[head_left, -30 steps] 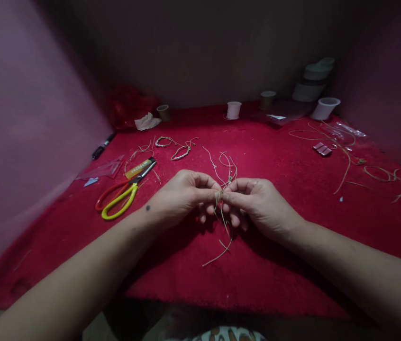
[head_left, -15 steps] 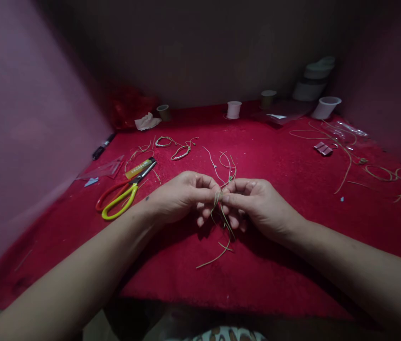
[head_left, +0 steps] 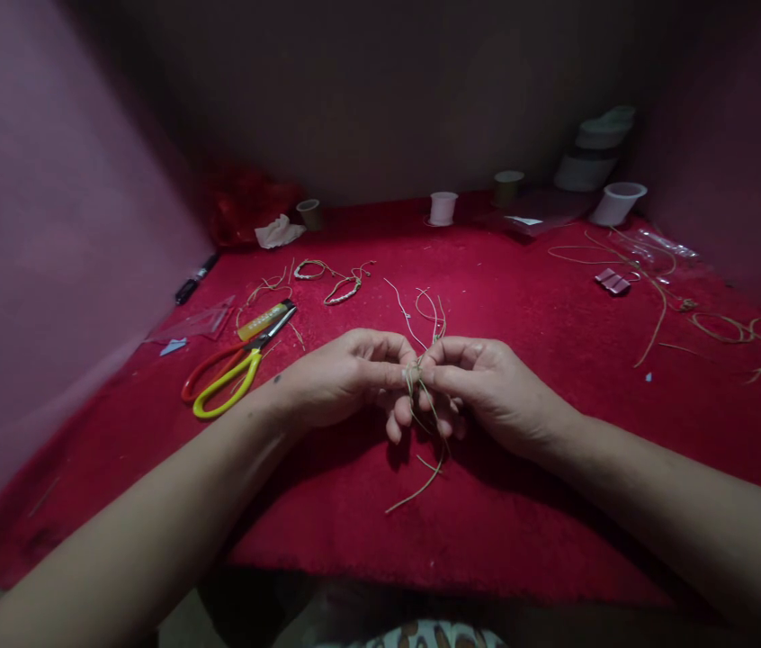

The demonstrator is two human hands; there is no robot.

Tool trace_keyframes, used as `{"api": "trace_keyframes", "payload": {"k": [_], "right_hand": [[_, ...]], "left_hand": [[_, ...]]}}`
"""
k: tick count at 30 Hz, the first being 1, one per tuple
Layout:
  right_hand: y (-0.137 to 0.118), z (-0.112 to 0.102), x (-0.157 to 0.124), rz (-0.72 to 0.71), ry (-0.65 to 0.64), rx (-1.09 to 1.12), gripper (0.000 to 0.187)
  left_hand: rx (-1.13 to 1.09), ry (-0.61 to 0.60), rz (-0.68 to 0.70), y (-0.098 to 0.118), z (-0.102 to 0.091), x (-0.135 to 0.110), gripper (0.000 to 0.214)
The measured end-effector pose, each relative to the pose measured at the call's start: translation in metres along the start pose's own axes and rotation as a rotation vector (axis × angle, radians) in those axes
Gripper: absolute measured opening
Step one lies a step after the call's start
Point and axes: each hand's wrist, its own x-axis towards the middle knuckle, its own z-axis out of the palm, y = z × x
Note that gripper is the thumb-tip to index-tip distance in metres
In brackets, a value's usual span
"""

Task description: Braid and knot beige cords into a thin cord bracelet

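Thin olive-tan cord [head_left: 432, 468] hangs in loops and loose ends between my two hands, above the red cloth. My left hand [head_left: 360, 373] pinches it between thumb and forefinger. From the other side my right hand [head_left: 481, 382] pinches the same cord, the fingertips of both hands almost touching. Several cord ends stick out beyond the fingers towards the back, and one long tail curves down to the front. The crossing of the strands at the fingertips is partly hidden. Left of my left hand lie scissors [head_left: 228, 387] with one red and one yellow handle.
A yellow-cased cutter or lighter [head_left: 263, 320] touches the scissors. Two braided bracelets [head_left: 344, 292] lie behind. Loose cord [head_left: 724, 328] and a binder clip [head_left: 613, 282] are at right. Along the back stand a white thread spool [head_left: 443, 209] and a white cup [head_left: 619, 205]. A marker [head_left: 195, 279] lies at left.
My fingertips have shifted slightly, and the left hand's lower fingers have moved right. The cord's hanging tail has swung a little to the right. Both hands keep their pinch.
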Motion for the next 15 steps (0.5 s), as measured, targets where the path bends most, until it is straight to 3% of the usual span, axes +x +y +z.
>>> {"api": "trace_keyframes", "payload": {"k": [7,15], "right_hand": [[0.0009,-0.0012,-0.0006,-0.008,-0.032,0.013,0.012],[0.0004,-0.0015,0.0006,0.007,-0.049,0.031,0.011]], "left_hand": [[0.080,-0.042,0.004,0.0015,0.0007,-0.0031,0.009],[0.006,-0.147,0.006,-0.0020,-0.0058,-0.0022,0.004]]}}
